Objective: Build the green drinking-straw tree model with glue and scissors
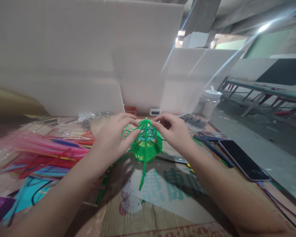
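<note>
A green pipe-cleaner structure (148,153) stands upright between my hands. It has a fringed round base, an open lattice body with blue strands, and strands gathered at a peak. One long green pipe cleaner (143,176) hangs down its front onto the table. My left hand (117,136) is at the upper left side, thumb and forefinger curled around a green strand near the top. At the upper right, my right hand (174,131) pinches a green strand close to the peak; its other fingers are bent and partly hidden.
Scissors (174,159) lie behind my right forearm. Farther right are dark-handled pliers (212,148) and a phone (244,160) with a cable. A clear bottle (207,105) stands behind them. Coloured pipe cleaners (54,151) are heaped at left. White boards (143,82) rise behind the table.
</note>
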Available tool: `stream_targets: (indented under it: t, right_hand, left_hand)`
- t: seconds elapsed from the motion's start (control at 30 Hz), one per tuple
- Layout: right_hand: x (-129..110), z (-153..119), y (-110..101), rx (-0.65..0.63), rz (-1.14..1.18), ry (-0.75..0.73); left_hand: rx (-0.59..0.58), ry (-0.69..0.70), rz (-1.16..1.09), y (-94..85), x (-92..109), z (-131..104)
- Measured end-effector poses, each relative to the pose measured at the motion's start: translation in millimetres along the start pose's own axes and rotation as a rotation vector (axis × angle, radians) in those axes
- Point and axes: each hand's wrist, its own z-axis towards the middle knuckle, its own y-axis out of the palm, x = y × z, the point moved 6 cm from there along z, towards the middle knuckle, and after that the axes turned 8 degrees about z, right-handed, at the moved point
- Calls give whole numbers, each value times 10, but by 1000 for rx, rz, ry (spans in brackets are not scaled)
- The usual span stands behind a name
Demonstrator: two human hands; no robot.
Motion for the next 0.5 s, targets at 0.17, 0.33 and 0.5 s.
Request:
stream_targets:
  t: [0.17, 0.33, 0.5]
  right_hand:
    - [21, 141, 35, -45, 71, 49]
    - [88, 202, 118, -90, 143, 111]
    - [116, 205, 173, -74, 147, 121]
  left_hand:
    - [-47, -124, -141, 180, -202, 20]
    - [-65, -175, -284, 309, -250, 19]
    - [-47, -153, -283, 313, -191, 16]
